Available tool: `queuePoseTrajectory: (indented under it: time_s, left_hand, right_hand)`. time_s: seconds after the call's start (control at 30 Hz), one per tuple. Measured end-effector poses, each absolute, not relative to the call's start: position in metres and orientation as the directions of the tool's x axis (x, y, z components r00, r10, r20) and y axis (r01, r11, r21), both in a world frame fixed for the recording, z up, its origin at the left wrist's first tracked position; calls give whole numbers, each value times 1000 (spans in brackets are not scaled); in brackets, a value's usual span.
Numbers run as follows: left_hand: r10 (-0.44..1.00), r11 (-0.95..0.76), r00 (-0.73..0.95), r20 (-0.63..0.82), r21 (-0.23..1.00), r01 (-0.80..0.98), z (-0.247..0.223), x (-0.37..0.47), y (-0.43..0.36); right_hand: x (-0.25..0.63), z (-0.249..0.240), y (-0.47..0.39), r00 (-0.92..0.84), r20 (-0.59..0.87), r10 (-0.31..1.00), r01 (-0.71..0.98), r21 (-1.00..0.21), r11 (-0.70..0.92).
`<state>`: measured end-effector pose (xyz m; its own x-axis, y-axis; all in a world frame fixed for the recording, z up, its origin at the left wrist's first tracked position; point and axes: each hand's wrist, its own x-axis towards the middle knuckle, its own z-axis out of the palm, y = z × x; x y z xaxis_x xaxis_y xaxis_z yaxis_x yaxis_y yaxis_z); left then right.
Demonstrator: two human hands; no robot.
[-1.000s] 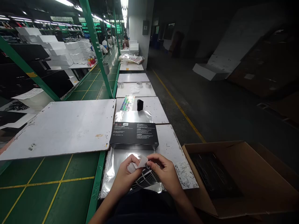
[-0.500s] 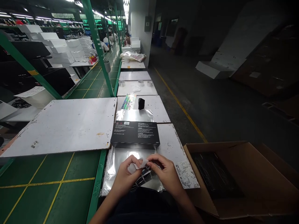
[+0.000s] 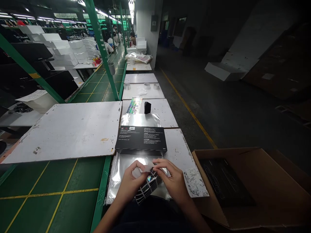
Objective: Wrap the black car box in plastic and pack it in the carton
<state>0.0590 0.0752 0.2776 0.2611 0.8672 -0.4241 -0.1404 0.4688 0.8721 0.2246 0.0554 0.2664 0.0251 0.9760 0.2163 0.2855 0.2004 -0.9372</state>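
Observation:
My left hand (image 3: 130, 183) and my right hand (image 3: 171, 180) meet over a sticker sheet (image 3: 147, 188), a dark sheet of small shiny rectangles with white gaps. Both hands pinch its white upper edge, which curls back between the fingertips. The sheet hangs over a clear shiny plastic bag (image 3: 119, 181) lying flat on the white board (image 3: 178, 152). A flat black box (image 3: 141, 140) with small white print lies on the far part of that bag, just beyond my fingers.
An open cardboard carton (image 3: 262, 191) with dark contents stands at the lower right. A large white board (image 3: 65, 129) lies to the left. Farther along are a colourful sticker sheet (image 3: 133, 105), a small black block (image 3: 147, 107) and tape rolls (image 3: 146, 85). People work far back.
The sticker sheet has swung lower and tilted, showing more of its rows. My hands stay together at its top edge and the view has shifted slightly.

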Motion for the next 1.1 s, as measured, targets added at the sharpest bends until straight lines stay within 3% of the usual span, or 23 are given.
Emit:
queuePoseTrajectory:
  time_s: [0.07, 0.13, 0.23, 0.3, 0.37, 0.47, 0.6, 1.1]
  left_hand:
    - [843, 526, 247, -477, 826, -202, 271, 61, 78]
    - [833, 553, 206, -514, 794, -254, 264, 61, 81]
    - [837, 543, 104, -538, 791, -283, 254, 55, 89]
    - [847, 519, 43, -530, 805, -289, 248, 50, 94]
    - [850, 506, 6, -527, 812, -291, 244, 44, 98]
    - [841, 514, -11, -540, 807, -291, 239, 37, 101]
    - [848, 505, -10, -530, 813, -290, 231, 30, 103]
    - [840, 501, -61, -539, 813, -296, 228, 21, 109]
  right_hand:
    - [222, 265, 53, 2, 341, 940, 374, -872, 316]
    - [225, 263, 54, 39, 329, 944, 358, -886, 294]
    - [243, 247, 72, 314, 71, 947, 174, -985, 16]
    - [263, 224, 95, 486, -183, 855, -22, -980, -197]
    - [283, 196, 119, 524, -426, 738, -234, -905, -356]
    - [302, 161, 143, 455, -595, 663, -315, -803, -506]
    - [306, 144, 149, 392, -622, 678, -274, -782, -560]
    - [299, 148, 151, 444, -644, 623, -323, -763, -559]
